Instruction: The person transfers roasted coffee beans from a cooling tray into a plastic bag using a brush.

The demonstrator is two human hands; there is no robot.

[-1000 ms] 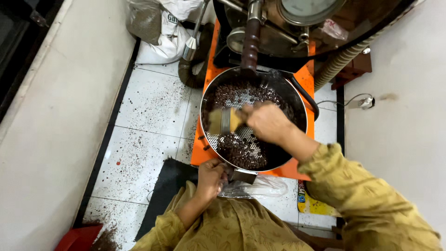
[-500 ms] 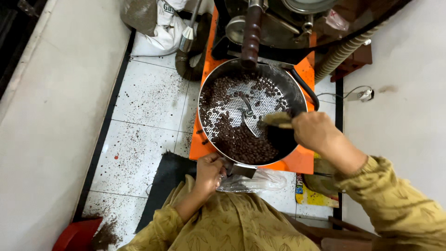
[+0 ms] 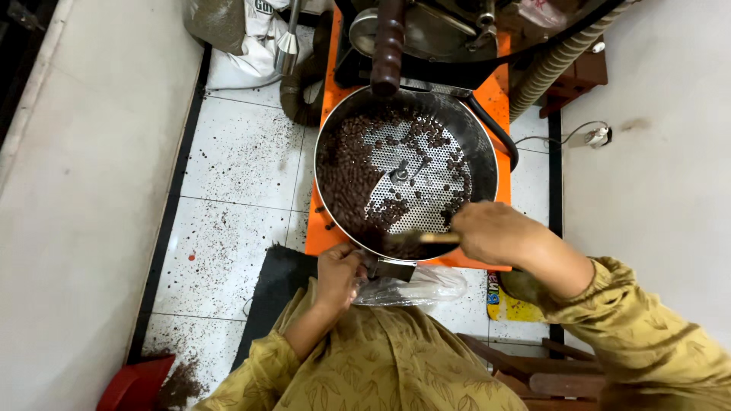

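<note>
Holding dark beans (image 3: pixel 346 179): perforated tray (image 3: pixel 426 190)

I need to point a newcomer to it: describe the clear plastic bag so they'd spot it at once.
Find the orange machine base carrying the round perforated pan of dark beans. Under the pan's near edge, at its small metal chute, the left hand grips the plastic bag: the only crinkled, see-through thing there.

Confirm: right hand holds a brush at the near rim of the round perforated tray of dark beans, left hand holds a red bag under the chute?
Not quite. The head view shows the bag in the left hand is clear plastic, not red. The rest stands: right hand, brush, tray, beans.
</note>
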